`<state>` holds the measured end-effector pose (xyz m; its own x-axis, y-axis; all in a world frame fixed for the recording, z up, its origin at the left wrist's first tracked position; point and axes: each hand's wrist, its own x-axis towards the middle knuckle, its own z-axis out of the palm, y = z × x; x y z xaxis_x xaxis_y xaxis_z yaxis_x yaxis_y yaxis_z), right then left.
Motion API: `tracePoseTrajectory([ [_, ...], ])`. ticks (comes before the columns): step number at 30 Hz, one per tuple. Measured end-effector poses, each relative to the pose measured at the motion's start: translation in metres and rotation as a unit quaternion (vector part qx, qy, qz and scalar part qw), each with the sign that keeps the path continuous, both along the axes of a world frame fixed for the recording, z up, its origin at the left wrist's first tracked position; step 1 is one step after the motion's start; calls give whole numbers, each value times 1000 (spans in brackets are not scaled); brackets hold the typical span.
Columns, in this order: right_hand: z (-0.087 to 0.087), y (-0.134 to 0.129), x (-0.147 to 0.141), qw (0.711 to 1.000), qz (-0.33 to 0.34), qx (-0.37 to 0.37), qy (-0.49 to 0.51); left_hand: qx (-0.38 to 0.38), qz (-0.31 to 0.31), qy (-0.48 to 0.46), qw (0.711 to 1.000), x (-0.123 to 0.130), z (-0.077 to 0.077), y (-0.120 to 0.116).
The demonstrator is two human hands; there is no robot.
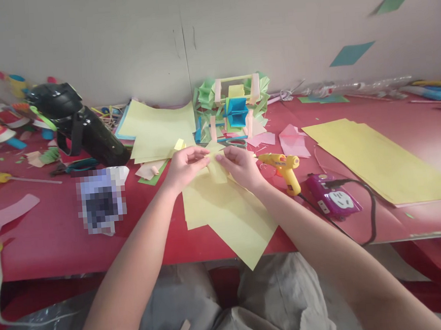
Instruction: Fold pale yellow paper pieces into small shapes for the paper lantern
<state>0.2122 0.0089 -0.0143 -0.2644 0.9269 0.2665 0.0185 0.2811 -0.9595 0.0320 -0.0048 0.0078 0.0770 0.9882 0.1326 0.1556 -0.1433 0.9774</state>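
Observation:
Between my two hands is a small piece of yellow paper (217,171), raised a little over larger yellow sheets (224,210). My left hand (188,166) pinches its left side with thumb and fingers. On the right side, my right hand (242,164) grips it the same way, thumb toward the middle. Just right of that hand lies a yellow hot glue gun (285,169), its nozzle pointing left. Behind my hands stands a folded paper model (234,100) in green, pink and blue. The paper's underside is hidden.
A purple power socket (333,197) with a black cable sits at the right, near a stack of yellow paper (380,162). At the left a black bottle (87,124) leans over. More pale sheets (160,129) lie behind my left hand. The red table's front edge (144,262) is near my lap.

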Motion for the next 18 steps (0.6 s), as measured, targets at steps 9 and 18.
tracePoseTrajectory([
  [9,2,1,2,999,-24,25,-9,5,-5,-8,1000,-2,-10,6],
  [18,6,-1,1,999,-35,18,-12,-14,-77,13,997,0,-3,0],
])
